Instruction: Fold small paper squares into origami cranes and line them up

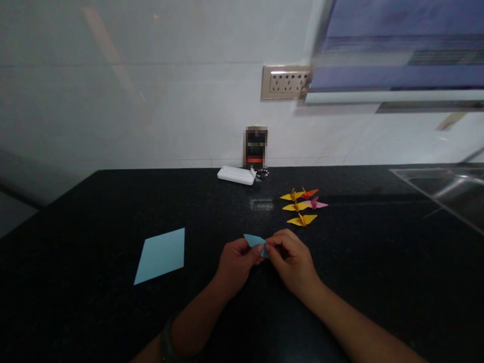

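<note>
A small folded piece of light blue paper [254, 240] is pinched between both my hands just above the black countertop [94, 212]. My left hand [236, 262] grips its left side with closed fingers. My right hand [291, 259] pinches its right end, fingers curled. A flat light blue paper sheet [162, 254] lies on the counter to the left of my hands.
Several folded paper cranes, yellow [301, 220], orange [309, 192] and pink [316, 203], lie beyond my right hand. A white case [236, 175] and a dark small object stand at the wall. A steel sink [446, 191] is at the right. A wall socket [284, 82] sits above.
</note>
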Available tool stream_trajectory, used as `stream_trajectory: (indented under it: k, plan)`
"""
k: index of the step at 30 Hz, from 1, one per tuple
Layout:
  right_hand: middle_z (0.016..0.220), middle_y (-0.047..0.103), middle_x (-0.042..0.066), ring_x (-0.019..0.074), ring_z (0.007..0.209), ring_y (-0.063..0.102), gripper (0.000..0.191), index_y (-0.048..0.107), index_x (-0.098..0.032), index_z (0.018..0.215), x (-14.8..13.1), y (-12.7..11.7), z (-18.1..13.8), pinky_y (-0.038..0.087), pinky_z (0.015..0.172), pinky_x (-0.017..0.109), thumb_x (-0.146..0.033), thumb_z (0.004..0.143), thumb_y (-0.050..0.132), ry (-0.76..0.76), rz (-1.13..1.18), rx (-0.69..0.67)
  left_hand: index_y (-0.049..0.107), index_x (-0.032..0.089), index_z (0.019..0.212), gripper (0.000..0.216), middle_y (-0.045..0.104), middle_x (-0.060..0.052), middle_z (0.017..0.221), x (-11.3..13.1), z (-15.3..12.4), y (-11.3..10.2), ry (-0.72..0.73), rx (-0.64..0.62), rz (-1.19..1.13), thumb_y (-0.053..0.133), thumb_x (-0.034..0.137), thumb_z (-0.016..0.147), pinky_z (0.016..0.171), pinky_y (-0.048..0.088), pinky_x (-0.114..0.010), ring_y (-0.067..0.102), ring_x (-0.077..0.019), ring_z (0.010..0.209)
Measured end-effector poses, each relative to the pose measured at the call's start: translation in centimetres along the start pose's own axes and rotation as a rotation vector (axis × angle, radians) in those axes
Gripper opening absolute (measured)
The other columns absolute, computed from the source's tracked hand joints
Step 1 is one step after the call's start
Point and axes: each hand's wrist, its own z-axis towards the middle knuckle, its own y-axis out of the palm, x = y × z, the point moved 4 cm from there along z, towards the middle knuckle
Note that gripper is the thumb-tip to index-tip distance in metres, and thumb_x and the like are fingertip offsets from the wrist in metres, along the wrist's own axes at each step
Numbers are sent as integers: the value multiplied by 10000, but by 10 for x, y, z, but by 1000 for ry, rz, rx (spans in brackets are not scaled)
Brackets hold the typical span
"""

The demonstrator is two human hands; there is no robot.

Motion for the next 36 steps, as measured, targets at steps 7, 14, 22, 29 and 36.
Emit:
stream_trajectory:
  k: [7, 14, 22, 29, 36]
  plan:
    - [693, 544, 52, 137, 662, 498, 130, 614, -158, 777, -7, -2, -1, 425, 582, 259, -137, 777, 486, -240, -205, -23, 659, 132, 670, 154, 609, -5, 573, 0, 0, 0, -32, 40, -4, 621, 281, 662, 565, 414, -226, 524, -103, 549]
    - [738, 542, 73, 143, 679, 480, 226, 609, -148, 951, -10, 6, -4, 417, 586, 256, -165, 818, 427, -238, -328, -168, 666, 128, 721, 168, 631, -13, 626, -2, 1, -4, -56, 75, -118, 625, 280, 664, 585, 431, -220, 542, -94, 566]
    - [767, 538, 79, 150, 692, 476, 262, 589, -157, 1014, -12, 9, -6, 411, 580, 264, -176, 823, 410, -206, -348, -229, 650, 111, 690, 239, 624, -28, 607, -5, 3, -5, -79, 114, -162, 629, 347, 657, 588, 460, -241, 557, -108, 559]
    - [746, 522, 50, 144, 697, 505, 146, 605, -171, 872, -3, -2, -1, 432, 598, 268, -204, 787, 492, -49, -146, -29, 652, 149, 641, 212, 616, -5, 561, 3, 0, -1, 19, 64, 11, 607, 355, 670, 572, 450, -241, 545, -113, 540]
    - [749, 548, 47, 146, 717, 529, 129, 615, -178, 839, 1, 2, 2, 446, 639, 276, -188, 792, 495, 22, -46, -121, 612, 167, 656, 135, 580, 13, 588, 4, 0, -2, 91, 51, 53, 596, 300, 678, 578, 429, -227, 527, -109, 571]
